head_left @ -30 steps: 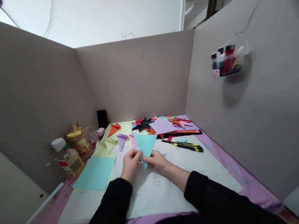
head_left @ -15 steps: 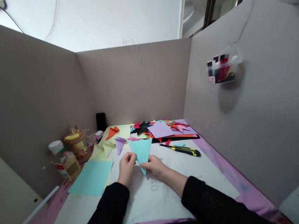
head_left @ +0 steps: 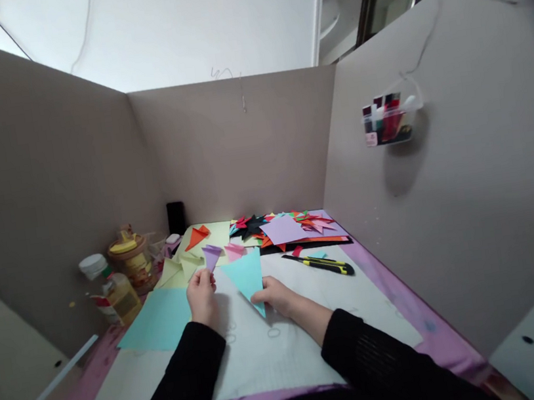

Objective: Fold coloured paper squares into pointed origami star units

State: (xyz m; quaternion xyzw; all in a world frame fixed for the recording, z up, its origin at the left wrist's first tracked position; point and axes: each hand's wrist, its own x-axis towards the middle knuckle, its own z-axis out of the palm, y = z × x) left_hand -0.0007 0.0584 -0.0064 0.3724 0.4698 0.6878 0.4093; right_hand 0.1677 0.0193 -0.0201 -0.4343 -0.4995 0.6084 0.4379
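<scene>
My right hand (head_left: 275, 295) grips a turquoise paper folded into a pointed kite shape (head_left: 248, 279), thumb across it near its lower tip. The paper is tilted, its point downward, above the white sheet (head_left: 270, 365). My left hand (head_left: 203, 298) is apart from it, to the left, with fingers curled together. Its fingertips overlap the lower end of a purple folded paper (head_left: 212, 255); whether they pinch it is hidden. Just right of that lies a pink folded paper (head_left: 234, 251). A flat turquoise sheet (head_left: 157, 318) lies beside my left wrist.
A yellow-black utility knife (head_left: 328, 264) lies at right. Behind are a lilac sheet (head_left: 282, 229) and a pile of coloured folded papers (head_left: 317, 223). An orange folded paper (head_left: 197, 237), a bottle (head_left: 113, 291), a tub (head_left: 131, 262) and a black phone-like object (head_left: 177, 218) stand or lie leftward.
My left hand has let go of the turquoise folded paper and moved left toward the purple one. The turquoise paper has turned in my right hand, and the camera view has shifted slightly.
</scene>
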